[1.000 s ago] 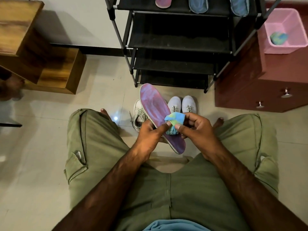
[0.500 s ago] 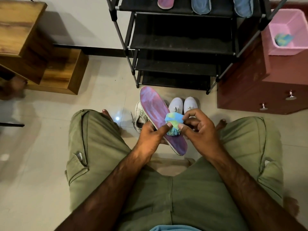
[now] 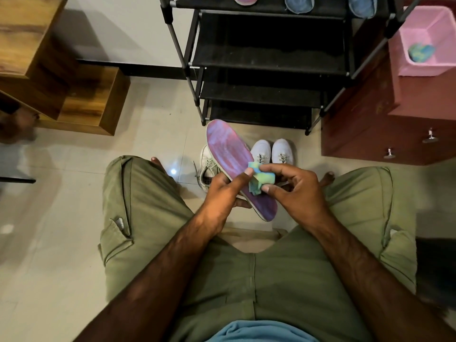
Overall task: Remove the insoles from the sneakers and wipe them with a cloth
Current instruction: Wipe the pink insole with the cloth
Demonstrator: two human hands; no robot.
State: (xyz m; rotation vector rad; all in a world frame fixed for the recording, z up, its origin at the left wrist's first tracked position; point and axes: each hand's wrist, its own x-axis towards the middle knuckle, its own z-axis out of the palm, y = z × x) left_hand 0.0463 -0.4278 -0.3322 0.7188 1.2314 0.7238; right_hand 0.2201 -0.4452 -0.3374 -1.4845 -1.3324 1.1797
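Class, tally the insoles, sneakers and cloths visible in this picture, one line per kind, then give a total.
Insoles: 4, one held, three on the rack.
Sneakers: 3 in view.
Cloths: 2, one held, one in the basket.
Total: 9.

A purple insole (image 3: 229, 154) is held slanted above white sneakers (image 3: 282, 150) on the floor; a folded green-blue cloth (image 3: 266, 178) is pressed against it.

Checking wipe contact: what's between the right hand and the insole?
The green-blue cloth, pinched by the right hand over the purple insole; head view shows it.
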